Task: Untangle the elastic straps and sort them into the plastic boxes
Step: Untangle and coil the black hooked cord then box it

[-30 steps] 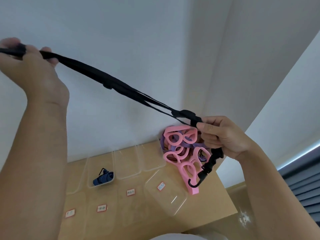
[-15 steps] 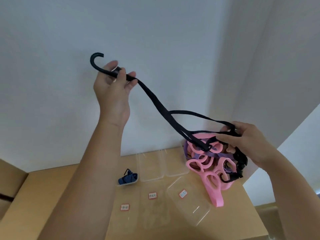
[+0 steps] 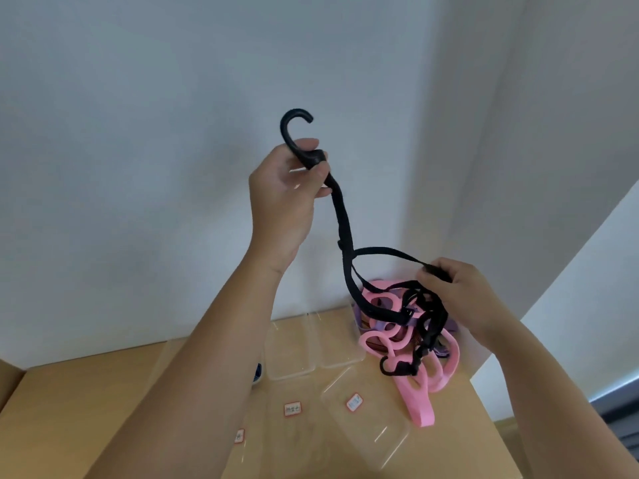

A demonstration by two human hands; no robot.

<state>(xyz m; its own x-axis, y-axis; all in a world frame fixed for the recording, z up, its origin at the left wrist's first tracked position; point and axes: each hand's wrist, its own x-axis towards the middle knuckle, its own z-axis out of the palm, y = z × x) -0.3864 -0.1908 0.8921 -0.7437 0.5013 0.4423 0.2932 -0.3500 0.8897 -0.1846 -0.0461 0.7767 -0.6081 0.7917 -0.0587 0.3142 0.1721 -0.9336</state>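
A black elastic strap with a hook at each end hangs slack between my hands. My left hand is raised and grips the strap just below its upper hook. My right hand pinches the strap's loop above a pile of pink and purple straps at the table's back right. The strap's lower hook dangles over that pile. Several clear plastic boxes lie on the table below, some with red-edged labels.
The wooden table stands against a white wall, in a corner. A blue striped strap peeks from a box behind my left forearm. A loose clear box lies tilted near the pile. A cardboard edge shows at far left.
My left hand has swung from far left toward the centre, bringing the upper hook closer to my right hand. The strap, taut a second ago, now hangs slack in loops.
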